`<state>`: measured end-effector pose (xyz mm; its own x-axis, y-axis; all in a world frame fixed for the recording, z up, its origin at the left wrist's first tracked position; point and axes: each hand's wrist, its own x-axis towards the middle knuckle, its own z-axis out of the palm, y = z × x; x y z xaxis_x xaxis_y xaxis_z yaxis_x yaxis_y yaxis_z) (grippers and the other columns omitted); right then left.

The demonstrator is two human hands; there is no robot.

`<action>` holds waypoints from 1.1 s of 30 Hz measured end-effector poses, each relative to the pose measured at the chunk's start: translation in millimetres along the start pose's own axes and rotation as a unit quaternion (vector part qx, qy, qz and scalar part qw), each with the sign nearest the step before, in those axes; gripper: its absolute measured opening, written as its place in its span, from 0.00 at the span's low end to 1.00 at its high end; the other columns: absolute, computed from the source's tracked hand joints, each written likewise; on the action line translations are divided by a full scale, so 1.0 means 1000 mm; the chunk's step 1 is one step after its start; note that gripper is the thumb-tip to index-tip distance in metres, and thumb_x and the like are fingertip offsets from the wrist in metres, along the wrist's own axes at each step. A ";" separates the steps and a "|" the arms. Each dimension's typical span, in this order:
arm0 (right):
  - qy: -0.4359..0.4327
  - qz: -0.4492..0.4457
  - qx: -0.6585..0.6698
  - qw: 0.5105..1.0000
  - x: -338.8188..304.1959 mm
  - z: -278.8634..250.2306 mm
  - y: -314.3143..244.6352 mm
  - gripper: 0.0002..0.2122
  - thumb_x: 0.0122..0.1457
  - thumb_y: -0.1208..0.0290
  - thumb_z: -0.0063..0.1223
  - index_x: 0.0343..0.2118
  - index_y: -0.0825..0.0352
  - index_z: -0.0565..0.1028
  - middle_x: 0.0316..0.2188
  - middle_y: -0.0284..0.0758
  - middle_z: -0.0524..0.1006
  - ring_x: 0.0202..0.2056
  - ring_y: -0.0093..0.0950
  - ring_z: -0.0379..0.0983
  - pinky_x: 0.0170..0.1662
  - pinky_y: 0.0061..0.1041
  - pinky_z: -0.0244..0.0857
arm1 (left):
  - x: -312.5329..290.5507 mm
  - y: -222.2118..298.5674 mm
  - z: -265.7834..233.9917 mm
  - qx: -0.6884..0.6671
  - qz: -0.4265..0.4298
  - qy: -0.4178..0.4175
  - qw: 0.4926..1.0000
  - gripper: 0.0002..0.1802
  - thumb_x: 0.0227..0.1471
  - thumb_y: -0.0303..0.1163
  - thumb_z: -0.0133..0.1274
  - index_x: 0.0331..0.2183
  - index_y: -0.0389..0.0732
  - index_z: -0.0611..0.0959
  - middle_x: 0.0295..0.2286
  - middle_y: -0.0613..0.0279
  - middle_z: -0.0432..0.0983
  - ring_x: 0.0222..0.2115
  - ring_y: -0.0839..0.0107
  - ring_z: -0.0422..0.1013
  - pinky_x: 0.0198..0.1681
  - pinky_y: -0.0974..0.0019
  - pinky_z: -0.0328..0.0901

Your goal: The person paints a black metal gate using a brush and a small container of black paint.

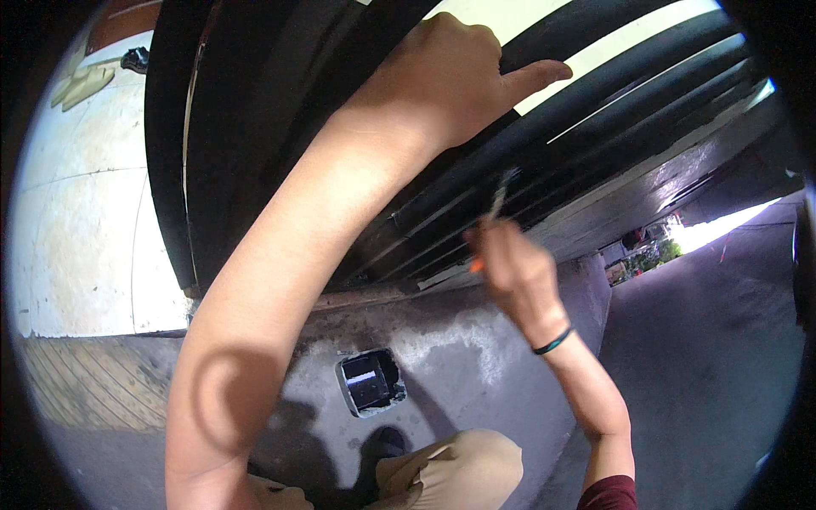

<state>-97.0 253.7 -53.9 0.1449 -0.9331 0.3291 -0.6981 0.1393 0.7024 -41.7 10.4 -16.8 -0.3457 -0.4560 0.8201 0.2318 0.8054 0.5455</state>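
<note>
A black barred gate [246,127] fills the upper middle, with pale light between some bars. My left hand [450,72] grips it near the top, fingers curled over a bar and mostly hidden, thumb stretched to the right. Lower and to the right, my right hand [518,272] is closed around a small paintbrush [500,197] with an orange handle end. The brush tip is over the dark bars, slightly blurred; whether it touches them I cannot tell. Below, a cut-open plastic container [342,384] holding glossy black liquid stands on the concrete.
Grey concrete ground [459,374] lies around the container, and my bent knee [476,472] is just below it. At left are a pale tiled floor [85,238], a ribbed ramp strip [102,382] and sandals [89,87]. A grey paved lane [688,357] stretches along the right.
</note>
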 end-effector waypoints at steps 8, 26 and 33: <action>-0.053 0.217 0.273 0.936 -0.012 0.013 -0.009 0.12 0.68 0.67 0.66 0.44 0.70 0.76 0.30 0.48 0.81 0.29 0.46 0.83 0.31 0.40 0.76 | -0.003 0.000 -0.016 0.023 0.028 -0.032 0.999 0.52 0.66 0.75 0.44 0.22 0.33 0.90 0.21 0.45 0.84 0.28 0.55 0.87 0.38 0.52 0.83; -0.035 0.193 0.273 0.942 -0.060 -0.010 -0.035 0.12 0.61 0.78 0.67 0.46 0.69 0.77 0.38 0.42 0.81 0.34 0.38 0.84 0.34 0.34 0.78 | -0.005 0.005 -0.022 0.015 0.025 -0.030 0.999 0.41 0.70 0.63 0.52 0.24 0.31 0.85 0.22 0.41 0.79 0.25 0.48 0.78 0.37 0.50 0.69; 0.058 0.153 0.233 0.959 -0.066 -0.041 0.048 0.16 0.55 0.87 0.66 0.46 0.68 0.81 0.45 0.42 0.85 0.46 0.41 0.86 0.49 0.35 0.83 | -0.003 0.001 -0.021 0.034 0.043 -0.032 0.998 0.44 0.70 0.66 0.49 0.19 0.34 0.82 0.15 0.50 0.74 0.20 0.56 0.75 0.35 0.53 0.70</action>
<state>-111.3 335.7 -15.5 -0.0587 -0.8250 0.5621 -0.9536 0.2128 0.2129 -21.1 4.3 -15.0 -0.3855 -0.3607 0.8493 0.2020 0.8651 0.4591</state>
